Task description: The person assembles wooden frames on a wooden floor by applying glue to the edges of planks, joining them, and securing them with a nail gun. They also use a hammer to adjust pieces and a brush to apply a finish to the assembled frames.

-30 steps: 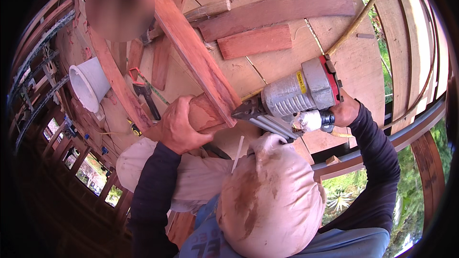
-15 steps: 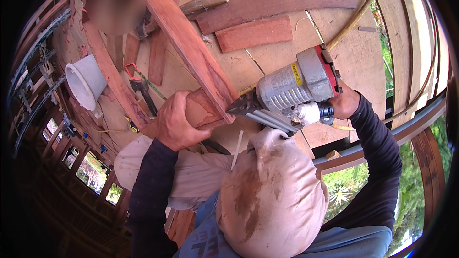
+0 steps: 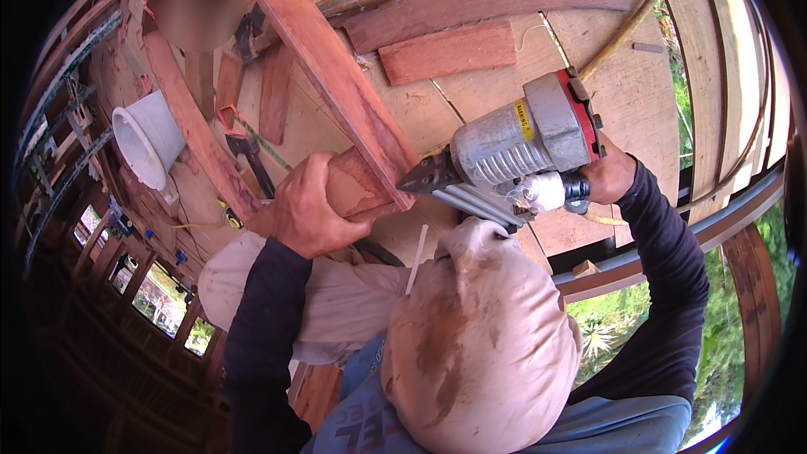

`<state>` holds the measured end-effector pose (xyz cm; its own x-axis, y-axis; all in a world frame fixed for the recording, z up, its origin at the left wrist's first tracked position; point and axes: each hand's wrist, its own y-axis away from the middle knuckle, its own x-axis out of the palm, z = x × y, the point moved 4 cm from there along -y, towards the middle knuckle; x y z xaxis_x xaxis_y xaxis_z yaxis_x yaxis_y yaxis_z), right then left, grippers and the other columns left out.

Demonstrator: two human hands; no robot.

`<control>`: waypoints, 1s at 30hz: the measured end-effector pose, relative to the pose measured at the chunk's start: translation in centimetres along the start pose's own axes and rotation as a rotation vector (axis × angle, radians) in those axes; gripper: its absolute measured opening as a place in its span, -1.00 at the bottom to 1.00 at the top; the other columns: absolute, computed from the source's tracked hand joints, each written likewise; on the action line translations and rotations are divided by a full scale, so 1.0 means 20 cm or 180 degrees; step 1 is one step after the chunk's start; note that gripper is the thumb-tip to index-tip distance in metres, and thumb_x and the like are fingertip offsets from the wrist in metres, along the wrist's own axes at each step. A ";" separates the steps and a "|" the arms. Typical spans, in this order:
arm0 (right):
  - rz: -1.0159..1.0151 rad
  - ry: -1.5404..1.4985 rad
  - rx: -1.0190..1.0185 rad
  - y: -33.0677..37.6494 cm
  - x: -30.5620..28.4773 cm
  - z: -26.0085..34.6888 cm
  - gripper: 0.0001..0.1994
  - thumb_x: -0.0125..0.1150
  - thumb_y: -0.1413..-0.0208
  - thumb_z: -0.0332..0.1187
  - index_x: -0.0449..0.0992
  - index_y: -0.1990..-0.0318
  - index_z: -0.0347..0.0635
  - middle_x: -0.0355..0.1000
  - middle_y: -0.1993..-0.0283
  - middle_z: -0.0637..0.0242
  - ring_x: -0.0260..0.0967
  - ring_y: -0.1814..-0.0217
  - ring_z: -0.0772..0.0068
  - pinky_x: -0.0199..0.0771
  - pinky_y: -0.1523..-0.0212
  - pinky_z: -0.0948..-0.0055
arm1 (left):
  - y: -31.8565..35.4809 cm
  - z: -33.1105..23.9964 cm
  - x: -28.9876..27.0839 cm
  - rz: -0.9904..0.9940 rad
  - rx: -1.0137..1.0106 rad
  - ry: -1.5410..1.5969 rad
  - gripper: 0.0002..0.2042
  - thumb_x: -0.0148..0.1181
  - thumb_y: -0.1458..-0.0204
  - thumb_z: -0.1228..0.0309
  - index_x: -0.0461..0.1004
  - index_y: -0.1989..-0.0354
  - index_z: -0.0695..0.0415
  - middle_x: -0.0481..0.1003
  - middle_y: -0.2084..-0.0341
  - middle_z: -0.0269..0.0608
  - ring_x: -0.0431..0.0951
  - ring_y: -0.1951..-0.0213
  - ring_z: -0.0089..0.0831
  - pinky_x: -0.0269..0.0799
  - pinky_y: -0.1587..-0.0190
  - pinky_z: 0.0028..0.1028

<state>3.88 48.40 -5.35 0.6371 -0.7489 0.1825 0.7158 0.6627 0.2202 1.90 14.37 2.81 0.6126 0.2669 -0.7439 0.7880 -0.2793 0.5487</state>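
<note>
The red wooden plank (image 3: 336, 92) is gripped by the left hand (image 3: 307, 210), fingers clamped; the pneumatic nail gun (image 3: 513, 147) is clasped by the right hand (image 3: 607, 175) — a nail could be driven into those fingers, so near the nose.

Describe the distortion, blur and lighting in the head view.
Head view: fisheye bends the railing and beam toward a black rim; soft daylight, no harsh glare; a blurred patch sits top left; the nail gun and left hand look sharp.

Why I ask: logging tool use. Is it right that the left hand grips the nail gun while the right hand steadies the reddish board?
No, the hands are swapped. The head view shows the right hand gripping the nail gun while the left hand steadies the reddish board.
</note>
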 end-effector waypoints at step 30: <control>-0.0476 -0.1874 0.1685 0.00 -0.05 -0.15 -0.56 0.36 -0.16 -0.17 0.50 -0.06 -0.31 0.40 0.54 0.41 0.37 0.60 0.58 0.38 0.57 0.57 | -0.26 0.11 0.54 -0.0368 -0.0096 -0.0211 -0.19 0.60 0.40 0.27 0.29 -0.11 0.17 0.44 -0.01 -0.01 0.45 -0.09 -0.05 0.29 -0.15 -0.10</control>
<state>4.13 49.18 -8.31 0.1843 -0.8093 0.5578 0.4573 0.5729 0.6802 4.36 16.71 -8.87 0.5130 0.2340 -0.8259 0.8552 -0.2221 0.4683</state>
